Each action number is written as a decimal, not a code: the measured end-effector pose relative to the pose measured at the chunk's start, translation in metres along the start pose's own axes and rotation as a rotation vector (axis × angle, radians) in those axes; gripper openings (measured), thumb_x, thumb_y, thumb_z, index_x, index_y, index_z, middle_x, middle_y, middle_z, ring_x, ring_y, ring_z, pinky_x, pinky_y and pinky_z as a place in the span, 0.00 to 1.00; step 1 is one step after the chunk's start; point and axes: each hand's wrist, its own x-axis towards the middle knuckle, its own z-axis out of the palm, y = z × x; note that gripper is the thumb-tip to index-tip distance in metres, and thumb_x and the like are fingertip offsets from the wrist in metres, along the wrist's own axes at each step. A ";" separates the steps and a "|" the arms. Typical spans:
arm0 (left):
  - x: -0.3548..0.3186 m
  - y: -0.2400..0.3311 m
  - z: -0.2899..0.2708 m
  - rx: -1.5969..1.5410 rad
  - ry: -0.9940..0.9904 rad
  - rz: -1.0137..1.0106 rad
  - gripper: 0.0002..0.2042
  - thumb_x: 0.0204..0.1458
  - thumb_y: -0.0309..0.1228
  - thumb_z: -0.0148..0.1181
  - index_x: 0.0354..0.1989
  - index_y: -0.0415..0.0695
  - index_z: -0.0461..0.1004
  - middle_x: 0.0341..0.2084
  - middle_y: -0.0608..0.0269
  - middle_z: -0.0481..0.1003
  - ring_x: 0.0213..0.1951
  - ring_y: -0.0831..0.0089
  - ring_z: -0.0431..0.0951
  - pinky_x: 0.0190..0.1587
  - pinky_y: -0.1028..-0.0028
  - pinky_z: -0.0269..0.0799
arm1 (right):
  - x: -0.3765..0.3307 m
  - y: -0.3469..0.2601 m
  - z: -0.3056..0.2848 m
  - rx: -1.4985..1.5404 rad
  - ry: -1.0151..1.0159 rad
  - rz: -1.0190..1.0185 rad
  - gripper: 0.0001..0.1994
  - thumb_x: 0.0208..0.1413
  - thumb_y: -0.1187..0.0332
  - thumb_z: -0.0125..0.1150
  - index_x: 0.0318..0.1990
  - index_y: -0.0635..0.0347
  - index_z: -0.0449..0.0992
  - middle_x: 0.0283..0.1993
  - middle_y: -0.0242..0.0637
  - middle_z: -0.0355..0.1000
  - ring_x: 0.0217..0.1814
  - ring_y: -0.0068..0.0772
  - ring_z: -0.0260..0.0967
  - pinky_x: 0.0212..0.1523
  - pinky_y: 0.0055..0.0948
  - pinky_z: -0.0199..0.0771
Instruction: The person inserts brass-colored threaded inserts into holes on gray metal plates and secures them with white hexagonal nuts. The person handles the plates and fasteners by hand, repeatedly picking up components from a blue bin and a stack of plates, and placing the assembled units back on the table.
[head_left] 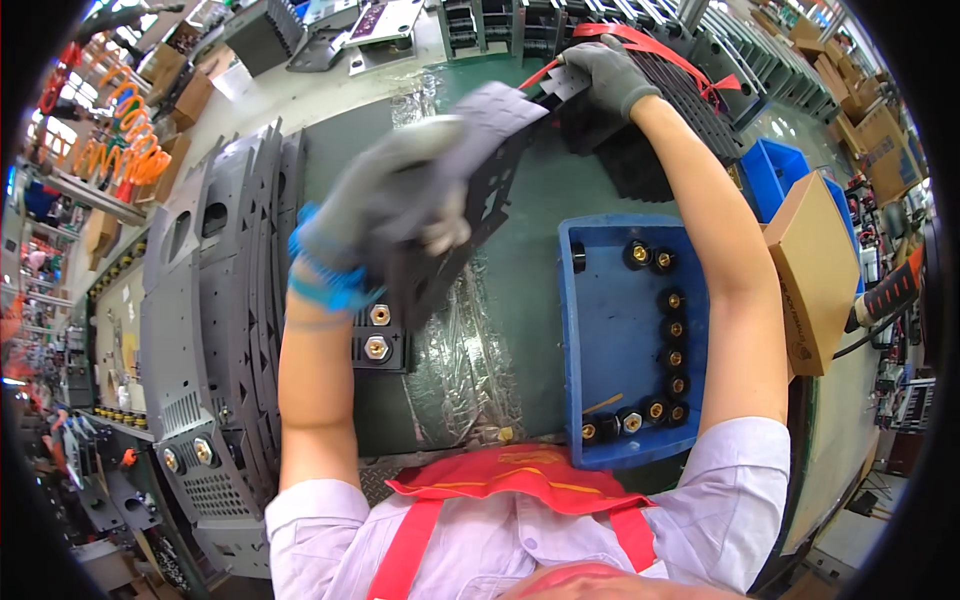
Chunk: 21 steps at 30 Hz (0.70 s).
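Note:
My left hand (385, 180), in a grey glove with a blue band at the wrist, grips a dark sheet-metal panel (490, 195) tilted above the green bench. Motion smears both hand and panel. At the far side, my gloved right hand (615, 80) curls over a small light-grey metal end beside a stack of dark ribbed metal parts (640, 150). A red strap (665, 48) runs across this stack near the fingers; what they pinch is hidden. Below my left hand lies a dark plate with brass-and-silver fittings (377, 347).
A blue bin (570, 340) holds several black round parts with brass centres (674, 300). Large grey panels (230, 300) stand stacked at the left. To the right are a cardboard box (815, 270), another blue bin (772, 165) and an orange-and-black handle (890, 290).

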 end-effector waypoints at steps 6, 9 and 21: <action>-0.122 -0.047 0.033 -0.484 -0.179 0.586 0.29 0.62 0.59 0.32 0.16 0.51 0.61 0.07 0.71 0.59 0.15 0.73 0.61 0.38 0.72 0.63 | 0.016 -0.058 -0.038 0.101 0.035 0.259 0.15 0.46 0.61 0.61 0.43 0.52 0.79 0.42 0.46 0.78 0.48 0.53 0.75 0.51 0.46 0.72; -0.145 -0.104 0.059 -0.584 -0.070 0.654 0.27 0.61 0.56 0.33 0.15 0.52 0.58 0.08 0.72 0.57 0.15 0.73 0.57 0.40 0.71 0.60 | 0.029 -0.091 -0.065 0.125 -0.086 0.377 0.23 0.45 0.61 0.62 0.51 0.58 0.77 0.50 0.51 0.76 0.54 0.51 0.73 0.55 0.44 0.72; -0.161 -0.232 0.084 -0.914 0.061 0.551 0.27 0.63 0.56 0.35 0.17 0.52 0.59 0.16 0.67 0.65 0.34 0.67 0.65 0.63 0.57 0.54 | -0.079 -0.167 -0.115 2.248 -0.790 0.317 0.10 0.59 0.65 0.59 0.36 0.66 0.77 0.30 0.38 0.77 0.38 0.39 0.76 0.46 0.38 0.76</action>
